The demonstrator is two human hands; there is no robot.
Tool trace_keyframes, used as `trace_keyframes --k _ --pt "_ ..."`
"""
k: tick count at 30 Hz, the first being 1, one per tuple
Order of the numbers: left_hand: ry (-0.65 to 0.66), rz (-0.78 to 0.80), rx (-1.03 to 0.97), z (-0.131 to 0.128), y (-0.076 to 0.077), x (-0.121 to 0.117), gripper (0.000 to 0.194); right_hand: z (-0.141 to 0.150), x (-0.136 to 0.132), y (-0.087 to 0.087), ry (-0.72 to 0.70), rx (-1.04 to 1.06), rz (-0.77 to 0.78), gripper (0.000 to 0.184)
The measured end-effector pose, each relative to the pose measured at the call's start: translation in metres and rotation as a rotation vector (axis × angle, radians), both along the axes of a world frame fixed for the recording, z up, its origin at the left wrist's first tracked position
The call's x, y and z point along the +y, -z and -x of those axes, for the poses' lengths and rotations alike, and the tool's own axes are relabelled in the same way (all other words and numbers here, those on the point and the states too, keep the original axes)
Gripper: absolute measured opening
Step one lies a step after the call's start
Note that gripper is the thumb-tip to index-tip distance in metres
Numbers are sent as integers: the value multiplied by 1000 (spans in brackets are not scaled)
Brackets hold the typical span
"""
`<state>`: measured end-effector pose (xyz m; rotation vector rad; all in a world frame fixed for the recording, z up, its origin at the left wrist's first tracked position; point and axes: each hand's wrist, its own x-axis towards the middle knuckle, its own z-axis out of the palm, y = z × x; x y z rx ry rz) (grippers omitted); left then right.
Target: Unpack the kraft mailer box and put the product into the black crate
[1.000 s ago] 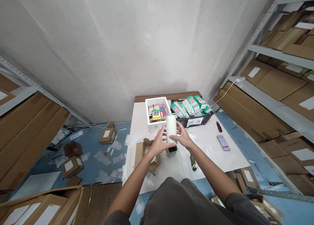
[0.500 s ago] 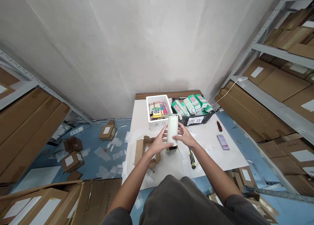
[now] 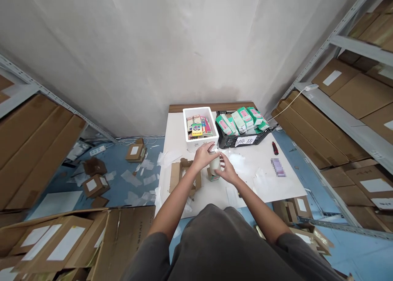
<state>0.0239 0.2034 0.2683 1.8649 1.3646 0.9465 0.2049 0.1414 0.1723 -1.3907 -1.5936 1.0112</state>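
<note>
A white cylindrical bottle (image 3: 215,164) stands part-way inside a small green box (image 3: 213,176) on the white table (image 3: 270,187). My left hand (image 3: 204,153) is closed over the bottle's top. My right hand (image 3: 226,169) grips its side and the box edge, fingers wrapped. An opened brown cardboard box (image 3: 179,175) lies just left of my hands. Most of the bottle is hidden by my fingers.
A white bin (image 3: 199,127) of colourful packets and a black basket (image 3: 242,138) of green boxes stand at the table's back. A red cutter (image 3: 274,148) and a purple item (image 3: 278,167) lie at right. Shelves of cartons flank both sides; boxes litter the blue floor.
The bottle has gone down into the green box, from held high to mostly sunk. My left hand moved from its side to its top. The camera tilted slightly.
</note>
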Motion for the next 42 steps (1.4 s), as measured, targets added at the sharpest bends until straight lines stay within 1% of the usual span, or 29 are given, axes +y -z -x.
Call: trace_keyframes --k 2,4,6,8,10,11,13,14,15,18,21,24,28,30,32,34,37,39,41,42 --pt "46 5 -19 1 19 0 61 -17 4 24 26 -16 76 89" --pt "58 4 -31 2 40 -1 61 -31 7 51 106 -45 180 78" --pt "49 5 -37 1 60 -3 61 -38 9 78 152 -79 270 71" --pt "47 8 -32 -2 76 -6 61 -37 12 100 173 -117 342 68" --pt "65 1 -9 -6 87 -9 62 -31 16 117 202 -165 394 61" --pt "75 -6 5 -8 90 -11 61 -28 17 123 217 -189 405 53" --pt "84 -22 28 -11 94 -14 61 -22 19 131 242 -237 388 26" --pt "82 -29 38 -13 95 -15 60 -20 19 134 257 -260 375 12" --pt "77 -35 45 -14 96 -17 60 -19 19 137 274 -280 363 6" --pt "53 -48 57 -19 97 -22 59 -18 16 141 327 -308 366 27" --pt "15 -43 46 -24 106 -29 60 -18 13 142 337 -275 387 37" --pt "12 -18 35 -27 124 -37 60 -15 12 142 347 -230 415 38" --pt "26 27 47 -30 159 -45 60 -10 9 144 349 -152 438 37" --pt "-9 79 68 -33 175 -47 58 -9 7 145 342 -110 462 37" --pt "-56 131 122 -38 188 -49 55 -8 4 146 330 -79 483 36" --pt "-85 161 199 -44 197 -51 52 -9 1 145 319 -70 495 34" --pt "-91 173 257 -48 205 -56 50 -14 -1 143 316 -78 491 31" --pt "-63 180 230 -44 208 -58 55 -18 -2 141 312 -84 473 30" --pt "-39 181 155 -35 212 -59 62 -21 -1 140 305 -88 453 29" --pt "-54 183 101 -29 214 -59 62 -22 -1 139 303 -88 449 28"
